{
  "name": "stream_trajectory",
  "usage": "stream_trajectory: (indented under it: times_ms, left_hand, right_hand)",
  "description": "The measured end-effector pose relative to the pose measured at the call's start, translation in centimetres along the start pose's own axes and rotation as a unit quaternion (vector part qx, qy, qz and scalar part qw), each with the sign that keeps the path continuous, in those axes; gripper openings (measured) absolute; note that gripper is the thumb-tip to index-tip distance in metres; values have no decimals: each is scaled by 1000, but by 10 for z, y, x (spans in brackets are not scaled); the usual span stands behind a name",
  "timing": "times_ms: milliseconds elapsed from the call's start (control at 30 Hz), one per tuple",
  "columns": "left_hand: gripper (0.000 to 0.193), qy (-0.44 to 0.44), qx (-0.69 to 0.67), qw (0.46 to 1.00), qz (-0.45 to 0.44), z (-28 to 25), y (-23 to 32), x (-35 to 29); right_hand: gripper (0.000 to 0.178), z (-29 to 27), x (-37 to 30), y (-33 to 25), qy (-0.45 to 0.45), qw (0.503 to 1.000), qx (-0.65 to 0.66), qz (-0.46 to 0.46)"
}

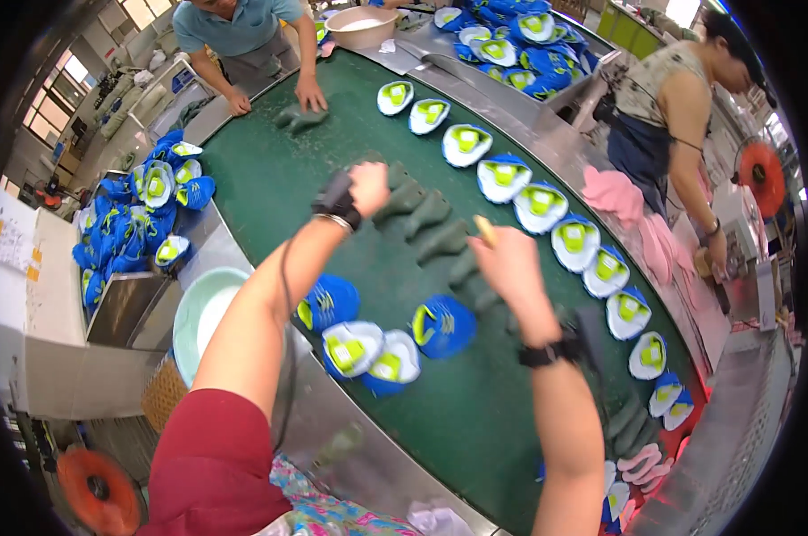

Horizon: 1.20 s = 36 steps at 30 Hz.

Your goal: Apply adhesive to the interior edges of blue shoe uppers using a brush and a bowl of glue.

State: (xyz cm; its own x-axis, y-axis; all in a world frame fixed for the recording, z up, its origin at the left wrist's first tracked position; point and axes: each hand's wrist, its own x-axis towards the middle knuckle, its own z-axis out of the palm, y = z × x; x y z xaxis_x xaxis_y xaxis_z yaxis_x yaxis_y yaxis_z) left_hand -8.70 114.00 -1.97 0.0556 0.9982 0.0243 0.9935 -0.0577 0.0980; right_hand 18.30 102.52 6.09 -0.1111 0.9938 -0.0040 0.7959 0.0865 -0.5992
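Over the far middle of the green conveyor belt (350,98), my left hand (368,188) is closed at the end of a row of dark green shoe soles (426,214). Its fingers curl on one sole, mostly hidden by the hand. To the right, my right hand (508,263) grips a pale wooden handle (485,230); the rest of that tool is hidden. More dark soles lie beside and beneath this hand. Nearer me, blue shoe uppers (444,327) with lime-green and white insides rest on the belt. Both wrists wear black bands.
A curved line of blue-and-white uppers (502,179) runs along the belt's far right side. Left of the belt stand a pale green basin (209,313) and a heap of uppers (127,228). Co-workers stand at the far left (243,40) and right (663,116), beside pink pieces (614,195).
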Motion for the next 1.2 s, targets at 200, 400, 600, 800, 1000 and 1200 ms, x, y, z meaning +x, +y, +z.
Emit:
stream_trajectory:
  times_ms: [200,400,600,800,1000,1200]
  left_hand:
    - [76,-130,-66,989,-34,59,-124,70]
    - [38,-37,-168,985,17,123,-135,82]
    - [35,57,-164,983,52,74,-116,55]
    - [41,51,-141,979,142,-12,91,-36]
    - [36,-72,-162,950,255,24,356,-189]
    - [33,-118,-226,911,324,124,517,-285]
  right_hand:
    - [26,203,172,-103,18,993,-12,112]
    - [64,309,226,-91,50,923,-12,381]
    - [27,236,191,-95,178,953,72,235]
    - [43,51,30,-4,211,955,31,206]
    - [44,-62,-190,179,210,908,-74,356]
    - [39,-67,-309,337,205,876,-98,425]
